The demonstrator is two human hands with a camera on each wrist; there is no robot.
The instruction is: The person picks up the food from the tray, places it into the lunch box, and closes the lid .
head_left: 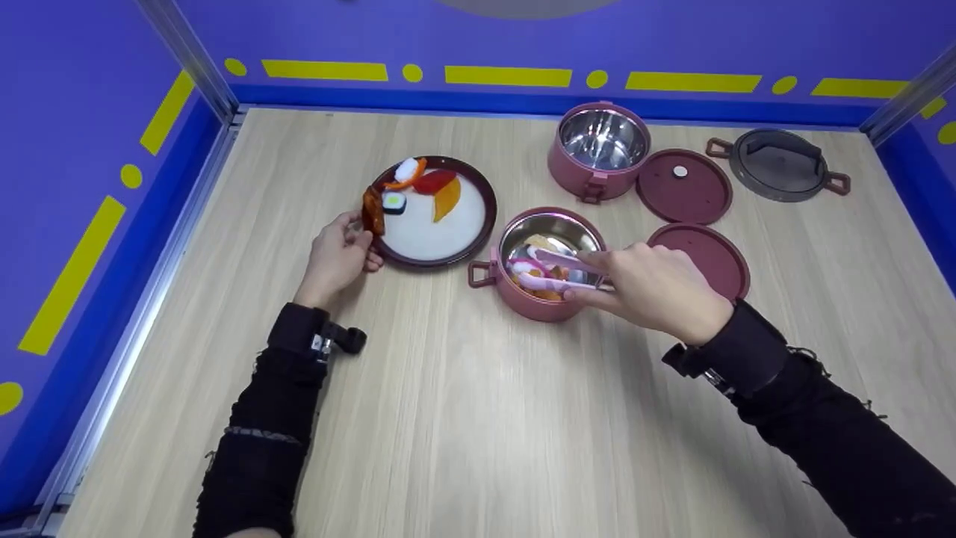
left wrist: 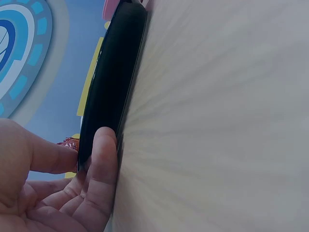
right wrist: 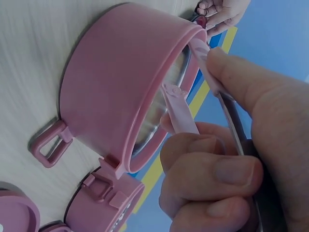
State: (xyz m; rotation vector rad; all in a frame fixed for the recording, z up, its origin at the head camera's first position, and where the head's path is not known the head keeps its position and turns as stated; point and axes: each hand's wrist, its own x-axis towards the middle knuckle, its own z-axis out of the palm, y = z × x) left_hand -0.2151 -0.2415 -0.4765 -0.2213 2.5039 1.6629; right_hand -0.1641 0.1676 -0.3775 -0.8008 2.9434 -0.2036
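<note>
My left hand pinches the left rim of a dark-edged plate, thumb on top and fingers along its outer side. On the plate's left half lie a toy sushi roll, a shrimp-topped piece, a brown glazed piece, and red and orange wedges. My right hand holds pink tongs, their arms spread and tips down inside a pink lunch pot. Several toy food pieces lie in that pot, partly hidden by the tongs.
A second pink pot with a bare steel inside stands behind. To its right lie a dark red lid, another red lid partly behind my right hand, and a grey translucent lid with handles. Blue walls border the table.
</note>
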